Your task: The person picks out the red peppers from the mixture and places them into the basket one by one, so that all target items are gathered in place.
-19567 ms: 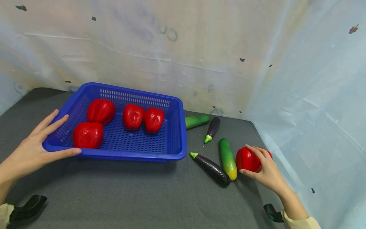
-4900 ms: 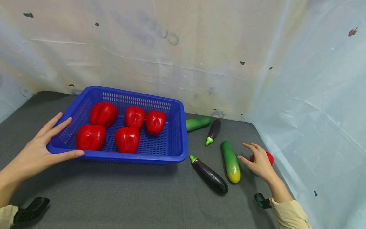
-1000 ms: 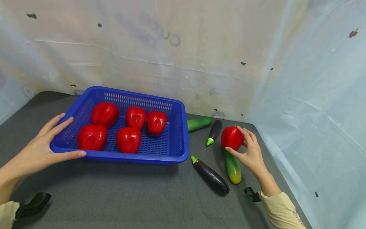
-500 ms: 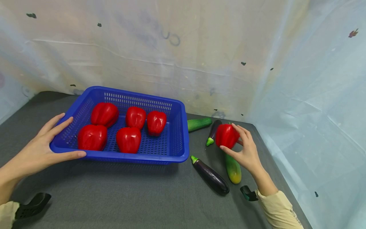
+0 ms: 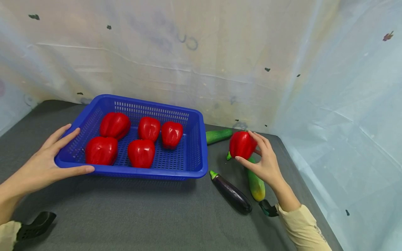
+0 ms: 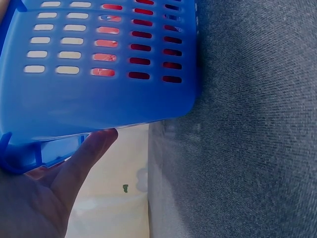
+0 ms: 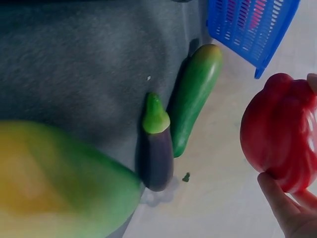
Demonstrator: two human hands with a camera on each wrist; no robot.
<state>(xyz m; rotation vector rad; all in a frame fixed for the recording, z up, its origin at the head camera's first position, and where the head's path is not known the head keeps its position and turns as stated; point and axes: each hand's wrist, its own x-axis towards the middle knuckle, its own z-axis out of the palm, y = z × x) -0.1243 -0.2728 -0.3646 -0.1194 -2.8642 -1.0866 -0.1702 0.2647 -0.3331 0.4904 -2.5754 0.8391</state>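
My right hand (image 5: 265, 164) holds a glossy red bell pepper (image 5: 242, 144) between thumb and fingertips, raised above the table to the right of the blue basket (image 5: 141, 171). In the right wrist view the pepper (image 7: 282, 134) hangs at the right edge, fingers on its lower side. My left hand (image 5: 44, 160) grips the basket's near left corner, its thumb along the front rim and fingers on the left side. Against the outer wall, the left wrist view shows a finger (image 6: 99, 141) under the rim. Several red bell peppers (image 5: 141, 153) lie inside the basket.
Right of the basket, a dark eggplant (image 5: 231, 192) and a green-yellow cucumber (image 5: 257, 184) lie on the grey table (image 5: 150, 216). Farther back are another cucumber (image 5: 218, 136) and a smaller eggplant (image 7: 157, 158), mostly hidden behind the held pepper in the head view. Plastic sheeting (image 5: 201, 69) hangs behind.
Since 19.6 s ago, one more bell pepper sits in the basket. My right hand has taken another from the table's right side and carries it leftward. The left hand stays on the basket.
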